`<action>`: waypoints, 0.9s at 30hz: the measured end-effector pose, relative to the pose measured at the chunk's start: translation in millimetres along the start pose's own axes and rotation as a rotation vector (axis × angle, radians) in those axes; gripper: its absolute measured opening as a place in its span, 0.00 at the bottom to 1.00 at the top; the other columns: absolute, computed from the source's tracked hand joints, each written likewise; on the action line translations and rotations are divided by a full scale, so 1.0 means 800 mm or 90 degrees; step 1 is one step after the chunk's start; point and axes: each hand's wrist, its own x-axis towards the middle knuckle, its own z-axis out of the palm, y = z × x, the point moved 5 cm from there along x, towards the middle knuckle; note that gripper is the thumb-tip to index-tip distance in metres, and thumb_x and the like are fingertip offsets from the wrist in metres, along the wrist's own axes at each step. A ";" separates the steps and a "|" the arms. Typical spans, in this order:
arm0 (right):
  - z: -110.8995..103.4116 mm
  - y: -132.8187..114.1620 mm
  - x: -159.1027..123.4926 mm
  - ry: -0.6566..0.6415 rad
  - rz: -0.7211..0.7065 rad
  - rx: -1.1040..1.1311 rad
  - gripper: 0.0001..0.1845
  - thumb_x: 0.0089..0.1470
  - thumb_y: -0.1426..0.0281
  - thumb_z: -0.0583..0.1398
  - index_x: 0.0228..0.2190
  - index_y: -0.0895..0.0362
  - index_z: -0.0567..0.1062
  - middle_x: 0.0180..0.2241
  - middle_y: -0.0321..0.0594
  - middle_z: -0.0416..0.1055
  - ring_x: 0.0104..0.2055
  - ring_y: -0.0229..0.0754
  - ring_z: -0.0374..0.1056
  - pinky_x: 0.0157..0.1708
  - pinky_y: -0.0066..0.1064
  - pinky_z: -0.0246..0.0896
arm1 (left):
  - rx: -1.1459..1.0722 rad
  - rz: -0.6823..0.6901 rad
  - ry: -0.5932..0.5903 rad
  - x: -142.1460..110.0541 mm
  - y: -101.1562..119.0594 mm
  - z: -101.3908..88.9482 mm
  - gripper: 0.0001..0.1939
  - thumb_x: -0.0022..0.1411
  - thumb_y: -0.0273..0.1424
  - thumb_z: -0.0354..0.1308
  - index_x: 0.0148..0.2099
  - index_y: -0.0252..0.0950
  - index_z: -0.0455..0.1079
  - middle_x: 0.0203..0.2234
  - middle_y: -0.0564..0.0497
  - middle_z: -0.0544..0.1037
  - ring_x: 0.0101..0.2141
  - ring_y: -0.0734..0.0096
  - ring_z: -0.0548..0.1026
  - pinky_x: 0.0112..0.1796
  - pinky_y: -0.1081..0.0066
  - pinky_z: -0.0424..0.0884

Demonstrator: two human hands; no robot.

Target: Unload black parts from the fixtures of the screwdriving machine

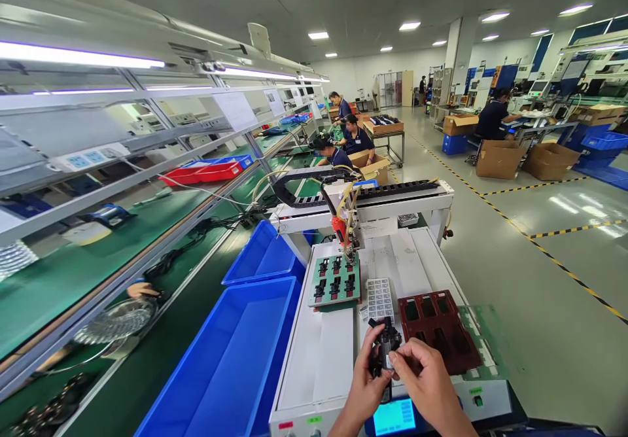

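Both my hands meet over the front of a white benchtop machine [324,358]. My left hand [367,384] grips a small black part [386,340] from the left. My right hand [426,381] pinches the same part from the right with thumb and forefinger. Just behind the part lies a white sheet of small labels [380,298]. A dark red fixture tray [438,329] with empty pockets sits to the right. A green fixture plate [335,281] carrying several black parts lies further back, under the machine's red-tipped tool head [340,227].
Two blue bins [230,365] [265,257] stand left of the machine. A green-topped shelved line [98,247] runs along the left, with a red tray [203,172]. Other people sit working further down. Cardboard boxes [498,157] and taped floor lines lie to the right. A small blue display [394,416] sits below my hands.
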 end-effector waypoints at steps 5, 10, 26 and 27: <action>0.003 -0.004 -0.008 0.061 -0.105 -0.105 0.19 0.71 0.60 0.58 0.28 0.54 0.76 0.27 0.37 0.72 0.28 0.38 0.70 0.29 0.29 0.61 | -0.013 0.000 0.005 -0.001 0.009 0.002 0.42 0.62 0.53 0.68 0.72 0.44 0.66 0.71 0.38 0.66 0.72 0.36 0.60 0.73 0.41 0.53; -0.003 0.002 -0.020 0.169 -0.191 -0.215 0.11 0.67 0.60 0.65 0.44 0.52 0.83 0.32 0.42 0.76 0.30 0.44 0.74 0.31 0.32 0.67 | -0.063 -0.004 0.023 -0.004 0.019 0.006 0.42 0.59 0.54 0.71 0.70 0.44 0.68 0.69 0.38 0.69 0.69 0.37 0.65 0.69 0.44 0.63; -0.027 0.055 -0.046 0.065 0.017 0.198 0.35 0.49 0.56 0.70 0.58 0.52 0.78 0.61 0.51 0.70 0.62 0.62 0.70 0.63 0.50 0.70 | 0.048 0.044 -0.114 -0.022 0.039 0.044 0.35 0.63 0.47 0.69 0.69 0.44 0.72 0.74 0.37 0.62 0.76 0.33 0.48 0.71 0.39 0.56; -0.031 0.052 -0.056 0.096 0.023 0.200 0.34 0.49 0.60 0.70 0.57 0.51 0.78 0.60 0.50 0.72 0.62 0.62 0.70 0.64 0.51 0.68 | 0.069 0.065 -0.143 -0.026 0.037 0.054 0.33 0.65 0.45 0.67 0.69 0.45 0.72 0.74 0.38 0.62 0.77 0.34 0.47 0.72 0.39 0.55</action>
